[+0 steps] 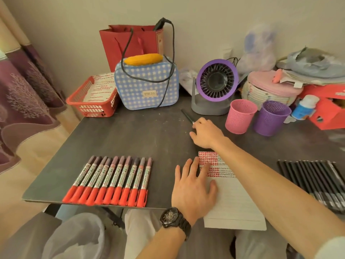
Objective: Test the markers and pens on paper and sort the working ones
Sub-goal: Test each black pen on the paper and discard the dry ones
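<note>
Several red-capped markers [112, 181] lie side by side near the table's front edge on the left. A sheet of lined paper [233, 199] with red test marks at its top sits front centre. My left hand [194, 187] rests flat on the paper's left edge, fingers spread. My right hand [206, 132] reaches forward past the paper, and its fingertips touch the near end of a single black pen [187, 116] lying on the table. A row of several black pens [315, 184] lies at the right.
A pink mesh cup [239, 116] and a purple mesh cup [270, 118] stand right of my right hand. Behind are a purple desk fan [216, 81], a blue checked bag [147, 85], a red basket [93, 98] and clutter at the back right.
</note>
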